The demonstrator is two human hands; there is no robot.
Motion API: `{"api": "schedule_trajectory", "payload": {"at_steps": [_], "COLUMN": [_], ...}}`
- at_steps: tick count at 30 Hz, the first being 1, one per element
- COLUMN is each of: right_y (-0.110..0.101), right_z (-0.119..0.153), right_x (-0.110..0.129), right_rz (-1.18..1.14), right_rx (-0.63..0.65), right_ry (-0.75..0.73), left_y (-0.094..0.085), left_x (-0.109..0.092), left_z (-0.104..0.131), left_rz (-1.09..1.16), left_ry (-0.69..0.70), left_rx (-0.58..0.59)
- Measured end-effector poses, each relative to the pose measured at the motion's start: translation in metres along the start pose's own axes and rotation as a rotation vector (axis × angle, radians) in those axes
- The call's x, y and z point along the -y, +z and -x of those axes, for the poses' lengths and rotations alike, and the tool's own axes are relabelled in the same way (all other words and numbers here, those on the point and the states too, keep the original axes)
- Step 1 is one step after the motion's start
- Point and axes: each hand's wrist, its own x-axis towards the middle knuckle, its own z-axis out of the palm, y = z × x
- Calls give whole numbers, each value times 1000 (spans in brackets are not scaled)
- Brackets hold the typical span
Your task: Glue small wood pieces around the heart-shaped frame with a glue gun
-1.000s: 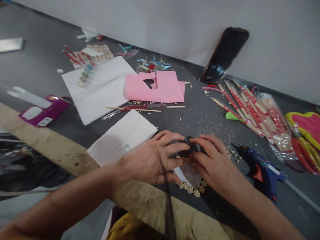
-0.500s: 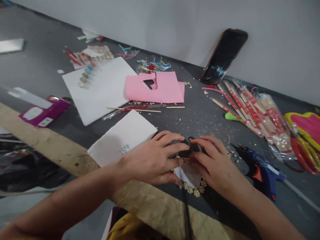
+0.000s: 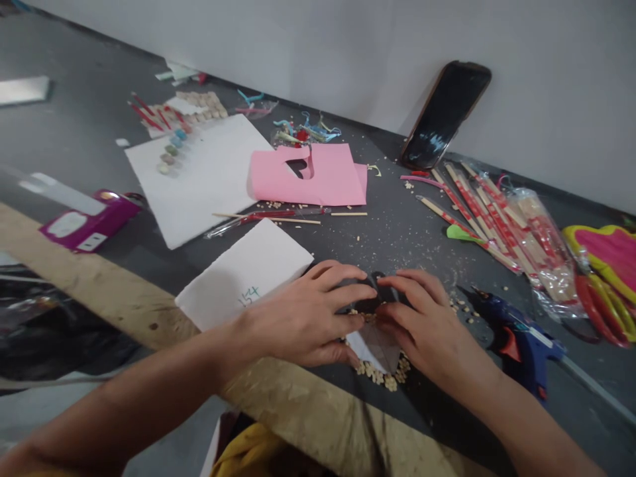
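Note:
A small white piece (image 3: pixel 373 348) edged with pale wooden bits (image 3: pixel 390 381) lies on the dark table near its front edge. My left hand (image 3: pixel 322 315) rests over its left side, fingers spread, fingertips touching the edge. From the right, my right hand (image 3: pixel 422 315) covers the other side, its fingers apart and bent down onto the piece. A dark part (image 3: pixel 368 289) shows between the fingertips of both hands. The upper part of the piece is mostly hidden under my fingers.
A blue glue gun (image 3: pixel 521 341) lies right of my right hand, beyond it wrapped sticks (image 3: pixel 489 212) and scissors (image 3: pixel 603 308). White card (image 3: pixel 248 271) and pink sheet (image 3: pixel 328 175) lie left and ahead. A phone (image 3: pixel 444 116) leans on the wall.
Both hands stay almost in the same place over the piece. A dark strand that hung in front of the table edge has shifted and looks fainter.

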Motion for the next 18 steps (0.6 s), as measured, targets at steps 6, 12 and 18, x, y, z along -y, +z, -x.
{"api": "schedule_trajectory", "payload": {"at_steps": [6, 12, 18], "right_y": [0, 0, 1], "right_z": [0, 2, 4], "right_x": [0, 0, 1], "right_rz": [-7, -9, -18], "right_rx": [-3, -7, -9], "right_ry": [6, 19, 19], "left_y": [0, 1, 1], "left_x": [0, 0, 0], "left_z": [-1, 1, 1], "left_rz": [-12, -25, -25], "left_ry": [7, 12, 16], "left_rx": [-5, 1, -11]}}
